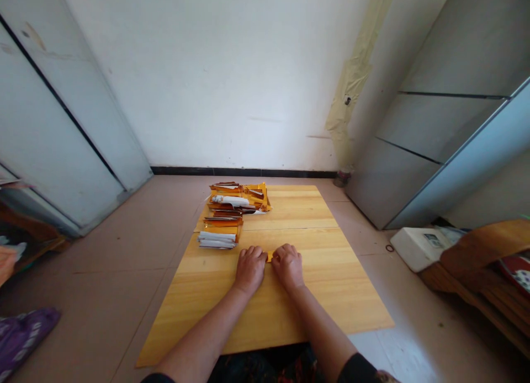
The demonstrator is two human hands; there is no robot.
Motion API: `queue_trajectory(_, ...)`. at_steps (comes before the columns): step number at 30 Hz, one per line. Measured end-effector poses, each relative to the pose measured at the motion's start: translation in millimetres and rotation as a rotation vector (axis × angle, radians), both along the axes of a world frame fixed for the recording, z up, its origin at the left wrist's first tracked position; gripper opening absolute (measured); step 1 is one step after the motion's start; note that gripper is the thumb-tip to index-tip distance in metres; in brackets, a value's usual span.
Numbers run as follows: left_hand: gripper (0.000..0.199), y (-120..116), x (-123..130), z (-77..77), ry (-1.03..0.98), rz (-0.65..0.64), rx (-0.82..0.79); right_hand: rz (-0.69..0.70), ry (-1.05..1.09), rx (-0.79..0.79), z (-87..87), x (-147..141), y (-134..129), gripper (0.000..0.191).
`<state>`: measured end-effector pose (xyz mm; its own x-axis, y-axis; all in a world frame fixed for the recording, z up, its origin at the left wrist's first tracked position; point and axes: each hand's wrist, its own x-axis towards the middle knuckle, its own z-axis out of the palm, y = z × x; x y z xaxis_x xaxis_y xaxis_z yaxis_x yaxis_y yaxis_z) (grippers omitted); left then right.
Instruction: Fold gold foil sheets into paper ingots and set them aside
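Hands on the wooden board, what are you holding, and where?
The left hand and right hand seem to hold a small orange-yellow strip by its ends; only its middle shows between them.

The small yellow strip (270, 256) between the left hand (250, 269) and right hand (288, 268) is mostly hidden by fingers; any print on the stacked packets (238, 206) is too small to read; the purple cloth (25, 339) runs off the left edge

Stacked paper packets (236, 212) lie on the wooden board (331, 294), behind the hands (250, 270) (287, 267).
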<state>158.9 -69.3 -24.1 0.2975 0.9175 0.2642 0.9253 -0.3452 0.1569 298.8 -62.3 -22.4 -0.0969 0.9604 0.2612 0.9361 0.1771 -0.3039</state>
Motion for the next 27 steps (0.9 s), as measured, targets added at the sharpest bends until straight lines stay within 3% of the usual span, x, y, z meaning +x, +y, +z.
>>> queue_trajectory(4, 0.018, 1.8, -2.7, -2.3, -0.032, 0.023, -0.003, -0.058, -0.007, -0.027, -3.6, -20.0, -2.9, 0.017)
queue_trajectory(9, 0.016, 1.7, -4.2, -2.8, -0.08, 0.039, -0.008, -0.097, -0.033, -0.049, -2.0, -21.7, -3.0, 0.015)
queue_trajectory(22, 0.028, 0.0, -13.8, -1.1, -0.192, 0.07, -0.072, -0.206, 0.014, -0.058, -3.2, 33.9, -5.0, 0.01)
queue_trajectory(27, 0.035, -1.0, -16.8, -3.3, -0.178, 0.08, -0.085, -0.163, 0.063, -0.051, 1.3, 43.4, -0.2, 0.01)
